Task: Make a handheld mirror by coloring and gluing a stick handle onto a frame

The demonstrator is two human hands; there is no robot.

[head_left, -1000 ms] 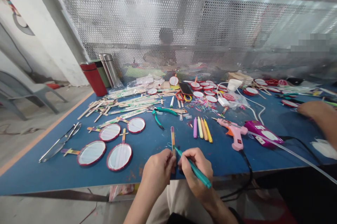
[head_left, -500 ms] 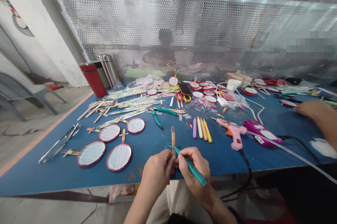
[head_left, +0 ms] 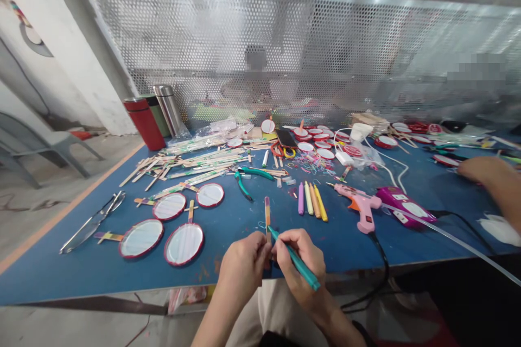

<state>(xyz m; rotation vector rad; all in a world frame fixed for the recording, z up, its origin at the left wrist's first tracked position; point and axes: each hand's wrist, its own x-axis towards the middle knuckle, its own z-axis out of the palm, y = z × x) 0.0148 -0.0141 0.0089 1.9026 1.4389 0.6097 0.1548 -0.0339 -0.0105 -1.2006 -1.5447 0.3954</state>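
The craft stick [head_left: 267,211] lies just below the middle of the frame, pointing away from you on the blue table [head_left: 81,268]. Your left hand [head_left: 244,265] is closed narrow on its near end, pinching it between thumb and fingers. Your right hand [head_left: 305,260] is wrapped in a writing grip round one teal marker [head_left: 300,266], whose tip touches the stick right beside your left thumb.

The part of the stick that shows beyond your fingers already carries coloured bands from end to end. The part under your fingers is hidden, so by my reading the colouring of this one stick is well along, with only the near end left.

To the left, in the lower left of the frame, lie four red-rimmed round discs on banded stick handles [head_left: 184,243], which look finished. Above them, towards the upper left, is a loose heap of plain and banded sticks [head_left: 191,165], too many to count. Red-rimmed discs without handles [head_left: 321,143] cluster above the middle, and they are too small to count surely.

Right of your stick lie four markers [head_left: 311,199] side by side. Next to them are one pink glue gun [head_left: 361,207] and one pair of green-handled pliers [head_left: 249,175]. Three flasks [head_left: 145,121] stand at the upper left against the perforated metal screen [head_left: 285,48]. Another person's hand [head_left: 482,169] rests at the right edge.
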